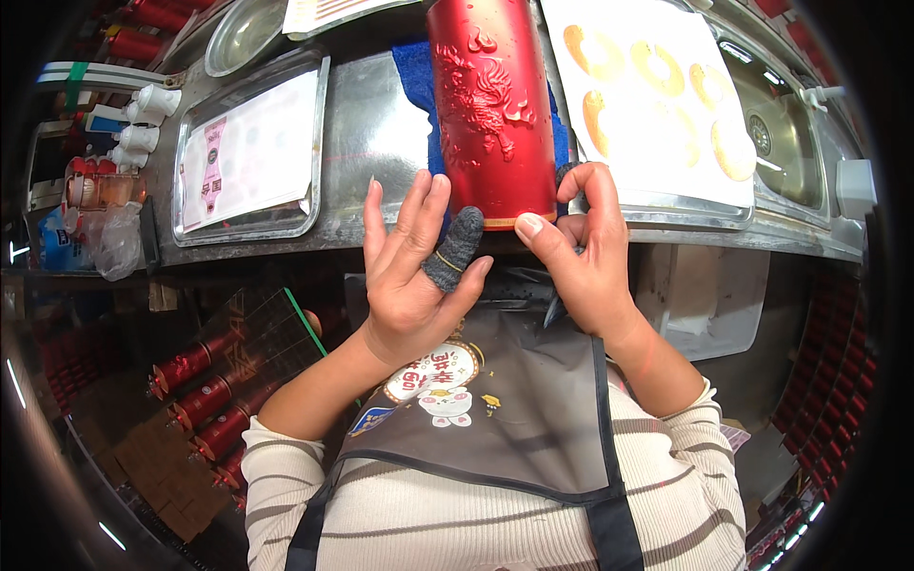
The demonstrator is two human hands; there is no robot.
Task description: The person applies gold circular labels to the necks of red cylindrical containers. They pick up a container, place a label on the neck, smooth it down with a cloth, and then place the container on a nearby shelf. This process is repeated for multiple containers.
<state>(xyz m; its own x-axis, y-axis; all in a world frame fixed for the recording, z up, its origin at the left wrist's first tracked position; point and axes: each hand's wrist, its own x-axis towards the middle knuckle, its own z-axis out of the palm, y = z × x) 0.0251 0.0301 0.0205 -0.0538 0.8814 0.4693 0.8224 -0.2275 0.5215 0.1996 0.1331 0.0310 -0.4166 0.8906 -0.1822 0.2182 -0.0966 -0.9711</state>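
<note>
The red embossed canister [487,105] is pinched at its lower rim by the right hand [581,252], while the left hand [414,271] is held open, empty, just beside that pinch.

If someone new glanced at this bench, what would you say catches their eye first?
First the tall red embossed can, standing on a blue cloth at the middle of the steel counter. Both hands frame its base: the left hand open, with a grey finger cot, the right hand touching the bottom rim. To the right lies a white sheet of golden ring stickers.
</note>
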